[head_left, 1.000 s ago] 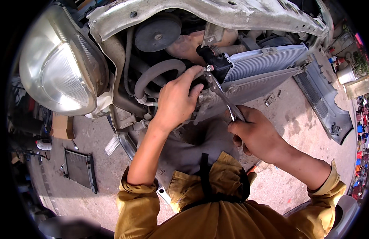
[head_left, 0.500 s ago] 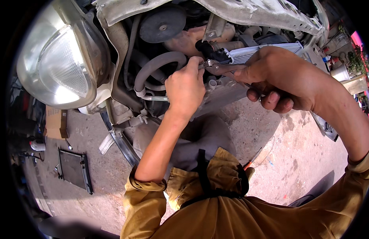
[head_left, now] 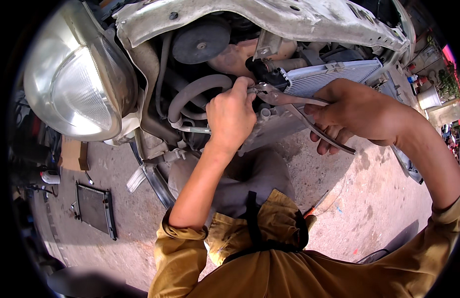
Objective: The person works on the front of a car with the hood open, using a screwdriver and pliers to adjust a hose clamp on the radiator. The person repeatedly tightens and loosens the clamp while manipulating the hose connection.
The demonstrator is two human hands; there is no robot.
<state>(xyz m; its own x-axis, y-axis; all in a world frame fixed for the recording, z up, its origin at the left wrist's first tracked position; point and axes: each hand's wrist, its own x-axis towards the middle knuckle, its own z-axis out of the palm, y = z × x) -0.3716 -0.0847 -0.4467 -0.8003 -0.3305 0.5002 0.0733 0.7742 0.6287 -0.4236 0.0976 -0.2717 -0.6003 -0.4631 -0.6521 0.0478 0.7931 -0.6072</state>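
Note:
My left hand point(head_left: 231, 115) is closed in front of the car's engine bay, its fingertips beside the pliers' jaws. What it pinches is hidden behind the fingers. A thick grey hose point(head_left: 181, 99) loops to the left of that hand, and a pale metal pipe end point(head_left: 196, 130) runs behind the wrist. In my right hand point(head_left: 359, 111) is a pair of pliers point(head_left: 275, 97), handles spread wide, the upper one against the palm and fingers behind the lower. Its jaws meet a small fitting by the black radiator hose point(head_left: 265, 72). A silver radiator point(head_left: 334, 74) sits just behind.
A clear headlight point(head_left: 81, 84) hangs at the left, and a pale metal crossbeam point(head_left: 274, 20) spans above my hands. On the concrete floor lie a removed radiator point(head_left: 96, 209), a cardboard box point(head_left: 74, 155) and an orange-handled screwdriver-like tool point(head_left: 315, 204).
The pliers' handles have spread apart, and my right hand has shifted slightly right and down with its fingers loosened. My left hand stays nearly in place. The whole view has shifted slightly.

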